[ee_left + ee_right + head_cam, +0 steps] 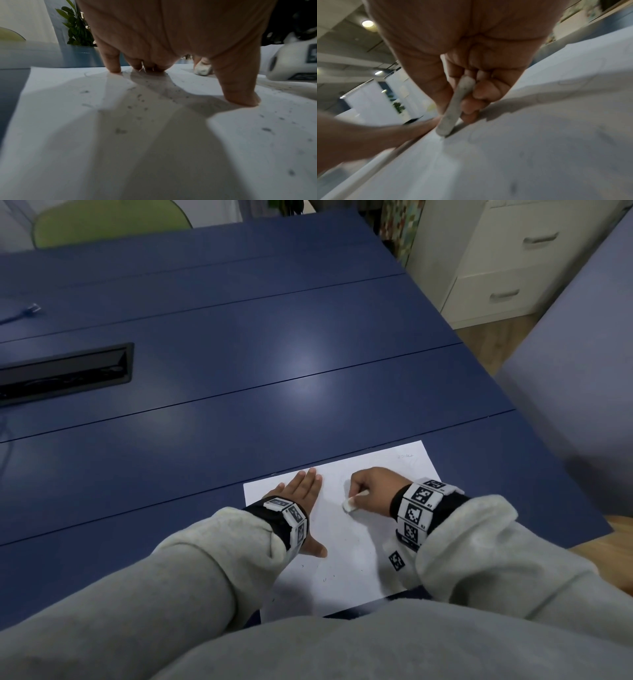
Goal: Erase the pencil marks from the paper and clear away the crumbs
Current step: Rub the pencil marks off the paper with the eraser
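Stage: erasing, mid-task | right hand (371,487) grips eraser (350,503) on paper (346,546) | left hand (301,491) flat, pinning paper | faint marks (570,81), crumbs (140,97) remain on paper

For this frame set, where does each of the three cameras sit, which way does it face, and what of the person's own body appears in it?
Head: up high, facing forward and down at the blue table and paper; both sleeves and hands show.
Left wrist: low over the paper, facing along the left hand, fingertips pressed down among crumbs.
Right wrist: low and tilted, facing along the right hand, its grip round the eraser.
Shared: all three show the eraser and paper.
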Tool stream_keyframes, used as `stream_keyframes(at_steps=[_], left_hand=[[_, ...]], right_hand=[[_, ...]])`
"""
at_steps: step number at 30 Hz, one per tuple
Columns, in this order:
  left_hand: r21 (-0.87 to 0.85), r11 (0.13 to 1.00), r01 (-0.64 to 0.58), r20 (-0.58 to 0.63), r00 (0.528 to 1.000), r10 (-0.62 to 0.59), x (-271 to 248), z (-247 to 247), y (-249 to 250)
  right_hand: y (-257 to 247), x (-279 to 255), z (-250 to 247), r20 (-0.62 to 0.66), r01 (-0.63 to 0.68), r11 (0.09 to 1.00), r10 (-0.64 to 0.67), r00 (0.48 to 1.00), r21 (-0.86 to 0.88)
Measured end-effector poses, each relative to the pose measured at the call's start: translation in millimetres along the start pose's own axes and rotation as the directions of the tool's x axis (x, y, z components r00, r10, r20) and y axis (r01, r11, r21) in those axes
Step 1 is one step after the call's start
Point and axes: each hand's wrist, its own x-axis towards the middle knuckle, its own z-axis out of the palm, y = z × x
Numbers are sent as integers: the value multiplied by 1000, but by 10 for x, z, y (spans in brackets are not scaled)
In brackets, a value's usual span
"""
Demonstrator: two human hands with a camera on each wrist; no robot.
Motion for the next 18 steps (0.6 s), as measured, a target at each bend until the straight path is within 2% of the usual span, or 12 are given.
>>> stream_keyframes(at_steps=[2, 4, 8, 10, 14, 16, 18], left_hand=[[1, 1000, -1, -1, 1000, 1, -5, -7, 6], [-1, 1000, -2, 1, 1000, 2, -11, -12, 9], [8, 1000, 4, 15, 1000, -4, -9, -20, 10], [8, 1000, 6, 19, 1000, -6, -15, -28, 17], [6, 1000, 6, 24, 1000, -6, -36, -45, 30], [0, 1000, 6, 20, 1000, -6, -32, -45, 25], [-3, 1000, 6, 20, 1000, -6, -27, -42, 19]], right_hand=[[52, 52, -74, -130, -33, 997, 42, 991, 68], [53, 65, -61, -176, -53, 992, 72, 982, 113], [-72, 3, 106, 31, 7, 1000, -7, 1000, 7], [-76, 40, 45, 15, 4, 1000, -4, 1000, -14], [-1, 125, -64, -166, -57, 993, 74, 983, 104], [-21, 83, 9, -134, -33, 996, 43, 990, 80], [-38, 20, 78, -27, -10, 999, 11, 1000, 48]])
